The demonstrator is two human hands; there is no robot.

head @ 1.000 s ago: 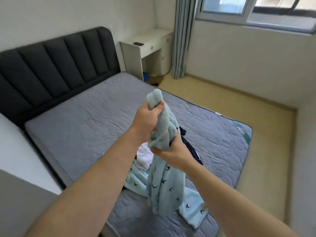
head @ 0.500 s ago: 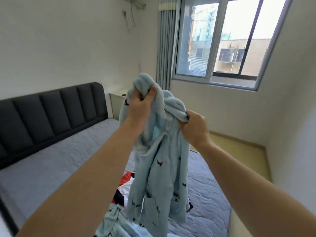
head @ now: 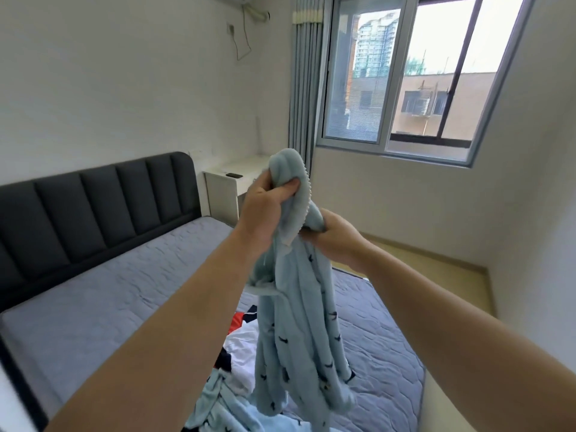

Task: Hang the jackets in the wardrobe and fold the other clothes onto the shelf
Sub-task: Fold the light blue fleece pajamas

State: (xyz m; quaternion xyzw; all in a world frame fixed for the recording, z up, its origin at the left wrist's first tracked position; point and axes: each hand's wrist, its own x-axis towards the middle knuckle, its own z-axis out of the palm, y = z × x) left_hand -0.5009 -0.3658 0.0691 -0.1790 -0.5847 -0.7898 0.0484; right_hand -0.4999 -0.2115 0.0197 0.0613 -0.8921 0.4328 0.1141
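Hands sit closer than half a second ago, left hand (head: 265, 213) and right hand (head: 338, 241) each with a grip clamped on the blue garment (head: 299, 322) dangling over the bed (head: 109, 307). Right fingers hidden by fabric; garment's hem unclear.

The garment (head: 296, 307) is pale blue, dotted with small dark marks, possibly birds. The mattress (head: 109, 291) is grey with a quilted pattern, the headboard (head: 93, 207) charcoal. Near it, the white cloth (head: 241, 341) shows red and black patches
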